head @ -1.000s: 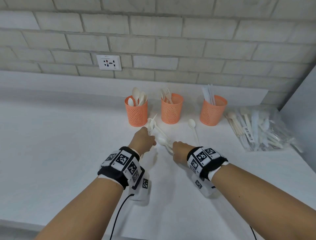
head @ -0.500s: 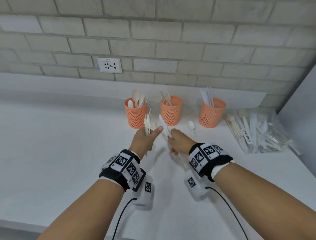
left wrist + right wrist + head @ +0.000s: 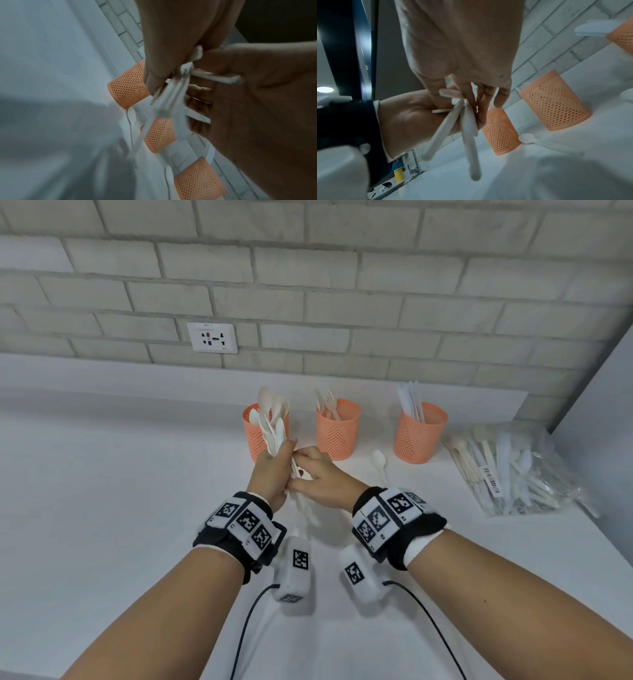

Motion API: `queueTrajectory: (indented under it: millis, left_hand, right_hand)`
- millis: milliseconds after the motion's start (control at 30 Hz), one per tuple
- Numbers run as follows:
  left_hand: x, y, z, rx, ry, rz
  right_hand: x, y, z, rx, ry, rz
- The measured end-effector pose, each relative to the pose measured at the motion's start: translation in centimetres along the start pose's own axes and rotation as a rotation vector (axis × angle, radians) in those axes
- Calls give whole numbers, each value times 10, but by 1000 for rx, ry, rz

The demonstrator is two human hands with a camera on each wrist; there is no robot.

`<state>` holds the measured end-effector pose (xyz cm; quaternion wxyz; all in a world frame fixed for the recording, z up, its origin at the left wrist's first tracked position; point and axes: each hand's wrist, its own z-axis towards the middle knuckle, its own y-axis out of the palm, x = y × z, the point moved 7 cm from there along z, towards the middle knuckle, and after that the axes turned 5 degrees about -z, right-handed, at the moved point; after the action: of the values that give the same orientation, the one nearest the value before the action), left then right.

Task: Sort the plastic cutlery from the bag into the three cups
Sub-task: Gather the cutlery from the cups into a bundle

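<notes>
My left hand [image 3: 270, 474] grips a bundle of white plastic cutlery [image 3: 276, 436], its spoon heads standing up in front of the left orange mesh cup [image 3: 254, 440]. My right hand [image 3: 322, 477] meets it from the right and pinches the handles [image 3: 467, 125], which hang below both hands. The left cup holds spoons, the middle cup [image 3: 338, 433] forks, the right cup [image 3: 420, 436] knives. A clear bag [image 3: 513, 474] with more cutlery lies at the far right. The left wrist view shows the blurred bundle [image 3: 173, 97] between both hands.
One loose white spoon [image 3: 379, 460] lies on the white counter [image 3: 120, 491] between the middle and right cups. A brick wall with a socket [image 3: 212, 337] backs the counter. A grey panel [image 3: 603, 405] bounds the right side.
Both hands have risen off the counter with cutlery. My right hand brought its piece leftward into the left hand's bundle, which now stands upright before the left cup.
</notes>
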<state>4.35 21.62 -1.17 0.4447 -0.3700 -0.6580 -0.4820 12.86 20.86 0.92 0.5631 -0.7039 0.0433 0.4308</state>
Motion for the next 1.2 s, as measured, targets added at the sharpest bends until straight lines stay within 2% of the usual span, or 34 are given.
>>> queueTrajectory:
  millis: [133, 200, 233, 300, 333, 367, 400, 433, 467, 667, 800, 900, 967, 1067, 1200]
  left_hand:
    - [2, -16, 8, 74, -1, -89]
    - [3, -17, 10, 53, 3, -148]
    - [3, -16, 10, 35, 4, -160]
    - [5, -14, 10, 2, 20, -160]
    - [7, -13, 10, -17, 31, -151]
    - [9, -12, 10, -36, 39, -140]
    - [10, -11, 10, -56, 43, -128]
    - [11, -10, 10, -78, 42, -114]
    - [12, -9, 11, -98, 38, -100]
    - [13, -6, 14, -143, -27, -93]
    - [12, -8, 17, -152, -75, -126]
    - [11, -11, 16, -168, -72, -120]
    - [12, -14, 14, -192, -73, -115]
    - [14, -19, 11, -221, -74, -120]
    - [13, -25, 10, -218, -75, -132]
  right_hand:
    - [7, -23, -2, -54, -15, 220]
    - [29, -48, 3, 88, 71, 288]
    - [49, -61, 5, 202, 138, 221]
    - [96, -78, 6, 352, 344, -94]
    - [116, -81, 3, 345, 479, -253]
    - [135, -79, -2, 277, 620, -382]
    - [149, -75, -8, 173, 723, -472]
    - [158, -69, -12, 84, 764, -521]
    - [161, -64, -13, 27, 759, -528]
    - [142, -46, -4, -79, 693, -522]
    - [112, -26, 24, -90, 498, -324]
    - [96, -2, 43, -84, 440, -237]
    - [95, 10, 50, -81, 457, -315]
    - [97, 18, 52, -156, 464, -523]
    - [93, 16, 48, -265, 449, -572]
